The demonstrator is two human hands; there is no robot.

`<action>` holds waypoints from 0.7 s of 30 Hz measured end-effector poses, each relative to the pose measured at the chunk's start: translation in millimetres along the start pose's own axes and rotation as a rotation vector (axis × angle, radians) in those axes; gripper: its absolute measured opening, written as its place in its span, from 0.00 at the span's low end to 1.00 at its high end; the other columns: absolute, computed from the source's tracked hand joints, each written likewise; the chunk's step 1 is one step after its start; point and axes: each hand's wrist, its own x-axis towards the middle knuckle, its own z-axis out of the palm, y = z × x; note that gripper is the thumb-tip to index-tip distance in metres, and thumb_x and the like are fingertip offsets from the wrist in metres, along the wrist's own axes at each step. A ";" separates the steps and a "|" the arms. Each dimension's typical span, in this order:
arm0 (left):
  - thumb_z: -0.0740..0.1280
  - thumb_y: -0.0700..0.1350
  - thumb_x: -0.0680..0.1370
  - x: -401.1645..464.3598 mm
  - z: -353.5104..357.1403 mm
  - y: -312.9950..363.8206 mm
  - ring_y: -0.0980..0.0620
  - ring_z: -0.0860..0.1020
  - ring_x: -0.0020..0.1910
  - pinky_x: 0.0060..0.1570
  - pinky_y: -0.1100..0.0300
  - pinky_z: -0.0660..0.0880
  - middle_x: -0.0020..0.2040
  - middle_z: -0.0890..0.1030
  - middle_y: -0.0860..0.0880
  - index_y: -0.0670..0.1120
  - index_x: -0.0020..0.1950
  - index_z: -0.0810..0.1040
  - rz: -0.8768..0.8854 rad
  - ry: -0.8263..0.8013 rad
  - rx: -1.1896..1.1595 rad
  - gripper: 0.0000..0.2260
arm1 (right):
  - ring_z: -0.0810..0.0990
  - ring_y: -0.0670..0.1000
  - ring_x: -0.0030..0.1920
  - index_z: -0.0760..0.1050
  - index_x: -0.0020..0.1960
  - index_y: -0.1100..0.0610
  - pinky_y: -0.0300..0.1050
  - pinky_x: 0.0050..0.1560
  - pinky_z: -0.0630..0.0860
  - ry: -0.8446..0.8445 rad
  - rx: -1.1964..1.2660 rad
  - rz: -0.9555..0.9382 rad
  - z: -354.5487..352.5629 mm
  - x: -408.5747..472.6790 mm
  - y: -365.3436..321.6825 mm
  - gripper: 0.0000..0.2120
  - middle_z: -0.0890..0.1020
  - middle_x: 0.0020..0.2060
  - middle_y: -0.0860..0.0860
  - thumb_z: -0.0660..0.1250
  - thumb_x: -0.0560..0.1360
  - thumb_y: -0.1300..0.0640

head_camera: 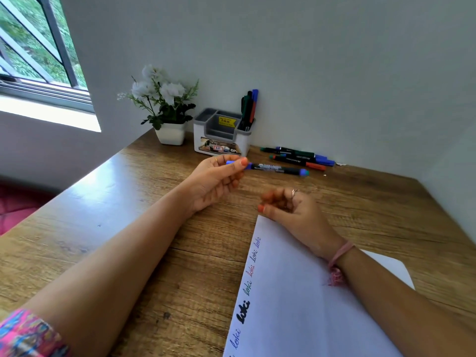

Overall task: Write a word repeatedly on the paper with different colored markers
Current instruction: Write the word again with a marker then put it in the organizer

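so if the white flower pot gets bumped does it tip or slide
The white flower pot looks small with tall flowers above it, so probably top-heavy and apt to tip. On the smooth wooden table it might slide first if pushed low.

The paper (309,292) is white, its "loki" words (248,284) blue, bold black, green and red. The held marker (277,168) is black with blue ends. At one o'clock from it, loose markers (300,156) show green, blue and red. The desk (128,228) is brown woodgrain; the sleeve (28,333) pink-blue patterned.
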 end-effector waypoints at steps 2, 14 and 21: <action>0.71 0.44 0.70 0.8 -5.5 4.5 0.57 0.79 0.36 0.39 0.64 0.78 0.37 0.82 0.50 0.45 0.48 0.77 0.051 0.076 -0.109 0.09 | 0.80 0.40 0.41 0.79 0.45 0.54 0.31 0.44 0.75 -0.041 -0.225 -0.064 -1.4 1.3 3.1 0.06 0.83 0.42 0.50 0.72 0.71 0.63; 0.71 0.37 0.72 1.5 -20.4 68.8 0.50 0.84 0.43 0.44 0.56 0.81 0.44 0.83 0.44 0.44 0.50 0.73 0.628 0.443 -0.105 0.11 | 0.78 0.42 0.50 0.82 0.48 0.53 0.35 0.50 0.74 -0.290 -0.560 -0.232 -17.6 1.1 4.1 0.10 0.78 0.51 0.41 0.68 0.73 0.48; 0.70 0.36 0.73 68.5 -5.8 151.8 0.51 0.82 0.43 0.42 0.59 0.79 0.46 0.80 0.46 0.50 0.56 0.71 0.872 0.513 0.468 0.15 | 0.78 0.42 0.50 0.82 0.47 0.49 0.38 0.50 0.75 -0.290 -0.532 -0.226 -18.9 4.5 5.4 0.08 0.78 0.51 0.39 0.68 0.73 0.46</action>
